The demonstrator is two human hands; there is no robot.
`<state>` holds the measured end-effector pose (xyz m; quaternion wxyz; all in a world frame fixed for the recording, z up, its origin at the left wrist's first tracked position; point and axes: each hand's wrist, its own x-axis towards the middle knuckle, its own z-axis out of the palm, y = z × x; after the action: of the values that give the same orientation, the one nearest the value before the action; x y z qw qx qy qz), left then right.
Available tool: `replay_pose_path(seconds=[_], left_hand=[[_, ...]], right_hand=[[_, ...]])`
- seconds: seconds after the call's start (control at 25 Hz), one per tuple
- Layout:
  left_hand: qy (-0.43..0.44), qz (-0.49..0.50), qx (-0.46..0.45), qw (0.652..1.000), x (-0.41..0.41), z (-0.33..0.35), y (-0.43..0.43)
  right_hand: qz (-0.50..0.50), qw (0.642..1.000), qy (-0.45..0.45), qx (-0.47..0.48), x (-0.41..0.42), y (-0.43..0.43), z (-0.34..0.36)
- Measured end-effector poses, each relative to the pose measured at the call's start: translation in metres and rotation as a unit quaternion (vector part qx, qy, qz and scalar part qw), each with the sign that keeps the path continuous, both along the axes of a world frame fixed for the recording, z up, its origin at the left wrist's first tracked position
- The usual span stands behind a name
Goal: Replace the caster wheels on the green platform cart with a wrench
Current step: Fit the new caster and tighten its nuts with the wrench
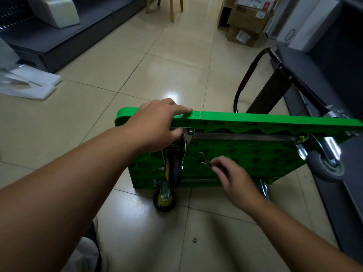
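While the left hand (155, 126) grips the caster (174, 169), a washer (194, 240) lies nearby.

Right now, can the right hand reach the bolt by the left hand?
Probably yes: the right hand holds the wrench just below the bolt, nothing between; the left hand grips the cart beside it.

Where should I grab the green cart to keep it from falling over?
Take the top long edge of the green cart, coming from above. The cart stands on its side, so that thick rim faces up and fingers can hook over it, as the left hand does. Avoid the caster wheels; they would probably swivel.
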<state>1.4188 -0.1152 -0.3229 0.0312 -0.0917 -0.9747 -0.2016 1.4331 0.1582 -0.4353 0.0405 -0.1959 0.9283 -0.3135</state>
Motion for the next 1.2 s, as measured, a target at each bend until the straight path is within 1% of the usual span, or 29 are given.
replay_pose_path(seconds=[0.04,0.12,0.16,0.24,0.32,0.6,0.68,0.76,0.84,0.88,0.92,0.96,1.0,1.04,1.08,1.12,1.2], left_hand=[[0.0,0.0,0.0,1.0,0.0,0.0,0.0],[0.0,0.001,-0.002,1.0,0.001,0.0,0.001],[-0.001,0.0,-0.003,1.0,0.001,0.0,0.002],[-0.002,-0.002,-0.005,1.0,0.002,-0.001,0.001],[-0.001,-0.005,-0.005,1.0,0.002,-0.001,0.0],[0.008,0.002,-0.002,1.0,0.001,-0.003,0.001],[0.013,0.002,-0.001,1.0,0.0,-0.005,0.001],[0.015,0.005,-0.001,1.0,0.0,-0.005,0.001],[0.017,0.007,-0.001,1.0,0.001,-0.005,0.001],[0.018,0.006,-0.001,1.0,0.001,-0.006,0.001],[0.02,0.005,0.0,1.0,0.002,-0.007,0.001],[0.022,0.005,0.001,1.0,0.002,-0.007,0.001],[0.023,0.004,0.0,1.0,0.003,-0.008,0.001],[0.024,0.004,-0.001,1.0,0.003,-0.008,0.001],[0.026,0.004,-0.003,1.0,0.003,-0.007,0.001],[0.026,0.005,-0.005,1.0,0.003,-0.007,0.001],[0.027,0.006,-0.006,1.0,0.004,-0.007,0.002]], right_hand=[[0.034,0.994,0.096,0.029,-0.005,0.005,0.015],[0.089,0.96,0.259,0.065,-0.018,0.005,0.047],[0.113,0.938,0.317,0.077,-0.025,0.004,0.061],[0.147,0.904,0.391,0.09,-0.038,-0.001,0.078],[0.158,0.884,0.428,0.102,-0.048,-0.005,0.085],[0.198,0.827,0.498,0.169,-0.066,-0.023,0.085],[0.187,0.825,0.508,0.163,-0.071,-0.025,0.083],[0.153,0.837,0.509,0.133,-0.069,-0.027,0.074],[0.108,0.869,0.475,0.091,-0.062,-0.027,0.058],[0.084,0.895,0.433,0.063,-0.057,-0.028,0.046],[0.054,0.928,0.367,0.018,-0.051,-0.03,0.035],[0.013,0.958,0.282,-0.044,-0.046,-0.035,0.024],[-0.035,0.975,0.186,-0.118,-0.041,-0.042,0.016],[-0.084,0.974,0.095,-0.187,-0.037,-0.05,0.008],[-0.123,0.962,0.025,-0.243,-0.032,-0.06,0.002],[-0.147,0.947,-0.022,-0.286,-0.027,-0.069,-0.002],[-0.156,0.923,-0.068,-0.345,-0.018,-0.086,-0.006]])
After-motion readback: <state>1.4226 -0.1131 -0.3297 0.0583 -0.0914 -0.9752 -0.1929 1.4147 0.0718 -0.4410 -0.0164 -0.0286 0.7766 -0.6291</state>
